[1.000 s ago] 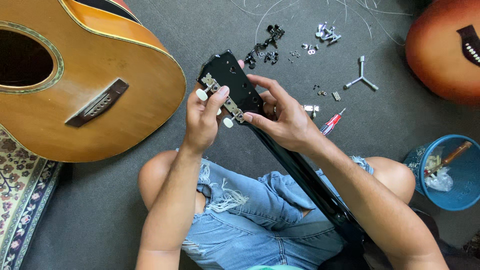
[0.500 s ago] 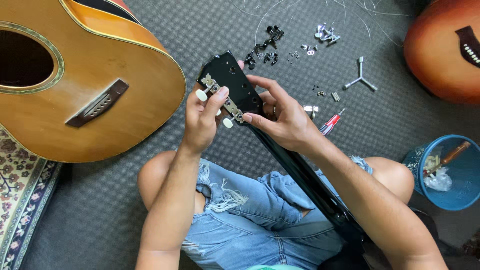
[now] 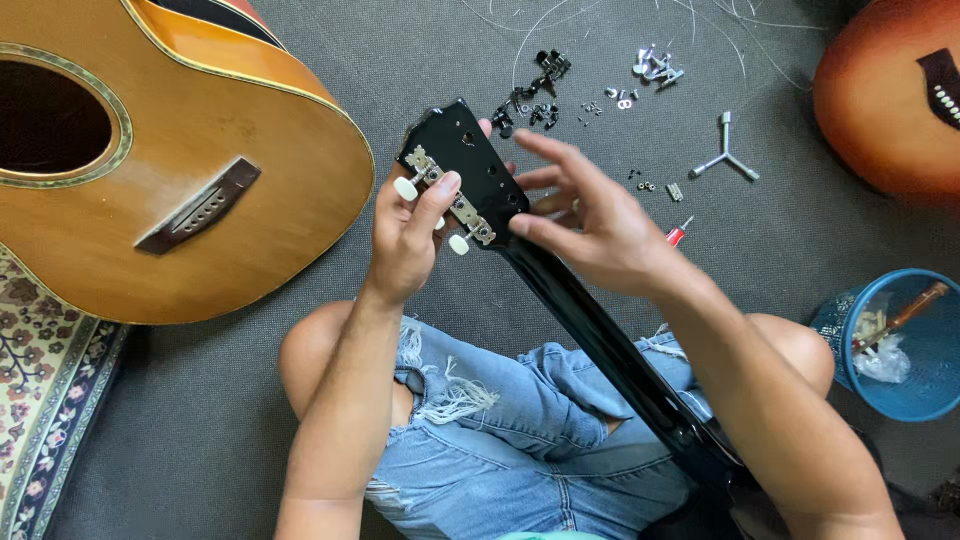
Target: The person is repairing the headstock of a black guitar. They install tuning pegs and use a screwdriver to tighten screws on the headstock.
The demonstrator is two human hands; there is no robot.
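The big shiny wooden guitar point(image 3: 170, 160) lies on the grey floor left of the hands. The black, smooth headstock point(image 3: 460, 165) sits between them, over the lap. The left hand point(image 3: 405, 235) pinches a small white peg point(image 3: 405, 187); it might slip. The right hand point(image 3: 590, 215) spreads open against the headstock's side. Tiny metal screws point(image 3: 655, 65) beyond the hands could roll away.
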